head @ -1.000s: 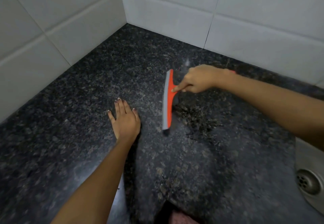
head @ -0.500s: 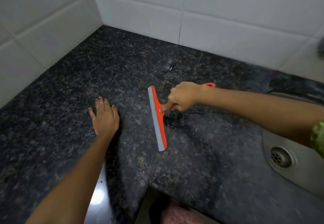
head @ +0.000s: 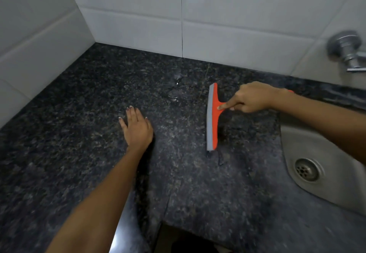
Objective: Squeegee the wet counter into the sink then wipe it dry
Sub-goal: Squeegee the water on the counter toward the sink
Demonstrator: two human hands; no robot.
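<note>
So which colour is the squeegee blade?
Grey, on an orange squeegee body; the head view shows it.

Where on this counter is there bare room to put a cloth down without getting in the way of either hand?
Bare counter lies between the left hand and the left tiled wall, and in the back corner. The near strip in front of the sink is bare too. It is crowded between the squeegee, gripped by the right hand, and the sink.

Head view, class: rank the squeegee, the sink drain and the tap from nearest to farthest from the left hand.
1. Squeegee: on the counter to the right of the left hand, gripped by the right hand.
2. Sink drain: far right, in the sink.
3. Tap: upper right, on the wall.
</note>
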